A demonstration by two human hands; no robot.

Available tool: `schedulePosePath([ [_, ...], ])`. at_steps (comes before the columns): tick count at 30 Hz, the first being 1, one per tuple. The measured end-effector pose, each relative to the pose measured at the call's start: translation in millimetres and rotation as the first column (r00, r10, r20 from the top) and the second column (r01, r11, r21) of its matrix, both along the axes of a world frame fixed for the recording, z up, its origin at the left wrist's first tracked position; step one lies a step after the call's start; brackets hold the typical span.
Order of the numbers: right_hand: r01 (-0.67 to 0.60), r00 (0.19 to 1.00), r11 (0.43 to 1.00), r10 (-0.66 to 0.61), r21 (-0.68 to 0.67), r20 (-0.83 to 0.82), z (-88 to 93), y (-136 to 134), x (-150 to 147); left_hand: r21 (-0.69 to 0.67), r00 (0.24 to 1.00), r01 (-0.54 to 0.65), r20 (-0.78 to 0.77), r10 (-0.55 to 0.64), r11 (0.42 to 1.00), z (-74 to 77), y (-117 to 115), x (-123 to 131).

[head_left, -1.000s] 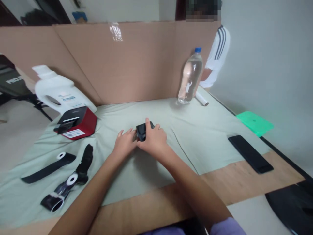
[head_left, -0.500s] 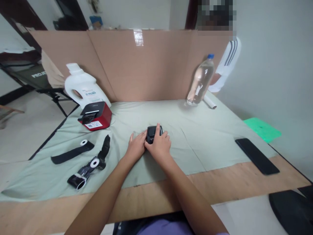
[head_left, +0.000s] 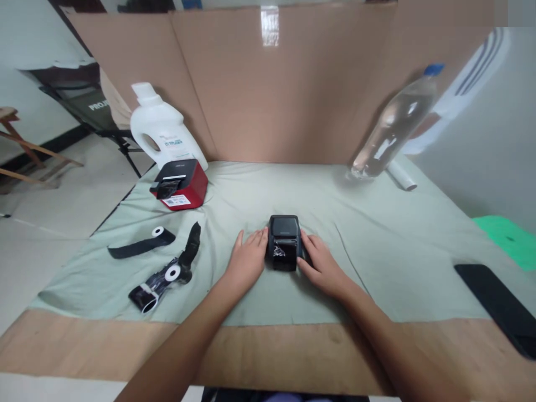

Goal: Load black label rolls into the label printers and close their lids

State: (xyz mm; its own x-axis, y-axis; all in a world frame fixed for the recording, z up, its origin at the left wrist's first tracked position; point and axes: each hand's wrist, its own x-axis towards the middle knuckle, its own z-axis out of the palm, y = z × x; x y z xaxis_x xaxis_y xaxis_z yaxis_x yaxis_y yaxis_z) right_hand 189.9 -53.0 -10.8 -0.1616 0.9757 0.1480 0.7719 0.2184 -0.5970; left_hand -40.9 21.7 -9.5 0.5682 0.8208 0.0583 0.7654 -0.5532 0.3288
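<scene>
A small black portable printer (head_left: 285, 226) sits upright on the green cloth, a glossy dark strip hanging over its front. My left hand (head_left: 249, 254) holds its left side, fingertips against the casing and thumb apart. From the right, my right hand (head_left: 322, 262) grips the other side with its thumb near the lower front corner and fingers along the edge. The printer is held between both hands.
Left on the cloth (head_left: 251, 190) are a red-and-black printer (head_left: 195, 187), a white jug (head_left: 167, 131) and black ribbon rolls (head_left: 159, 279). A water bottle (head_left: 389, 125) and white tube (head_left: 402, 174) stand before a cardboard screen (head_left: 285, 89). A black phone-like slab (head_left: 494, 301) lies right.
My right hand has shifted off the printer's top to its right side, uncovering its top and front. My left hand stays at the left side. The view has tilted down and come closer.
</scene>
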Motion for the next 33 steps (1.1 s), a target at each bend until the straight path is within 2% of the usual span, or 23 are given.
schedulePosePath([
  [4,-0.034,0.995,0.998,0.029,0.048,0.098,-10.1,-1,-3,0.063,0.983,0.043,-0.183,-0.031,0.997,10.2,0,3],
  [8,-0.032,0.993,0.995,0.022,0.090,0.112,-15.5,1,-1,0.098,0.944,0.096,-0.324,-0.060,0.990,19.8,2,7],
  [12,-0.055,0.994,0.993,0.045,0.101,0.097,-15.5,3,2,0.095,0.965,0.102,-0.250,-0.075,0.990,15.4,1,7],
  [18,-0.054,0.998,0.993,0.050,0.105,0.035,-14.0,3,5,0.055,0.996,-0.057,-0.062,0.061,0.997,5.6,-5,9],
  [22,-0.055,0.998,0.994,0.053,0.094,0.023,-14.8,2,6,-0.011,1.000,-0.022,0.009,0.022,1.000,8.1,3,5],
  [26,-0.057,0.998,0.993,0.056,0.108,0.012,-15.4,4,6,-0.035,0.999,0.034,-0.032,-0.035,0.999,11.1,13,-1],
  [33,-0.086,0.996,0.993,0.088,0.081,-0.026,-12.5,6,8,0.040,0.984,0.064,-0.172,-0.056,0.997,17.0,11,7],
])
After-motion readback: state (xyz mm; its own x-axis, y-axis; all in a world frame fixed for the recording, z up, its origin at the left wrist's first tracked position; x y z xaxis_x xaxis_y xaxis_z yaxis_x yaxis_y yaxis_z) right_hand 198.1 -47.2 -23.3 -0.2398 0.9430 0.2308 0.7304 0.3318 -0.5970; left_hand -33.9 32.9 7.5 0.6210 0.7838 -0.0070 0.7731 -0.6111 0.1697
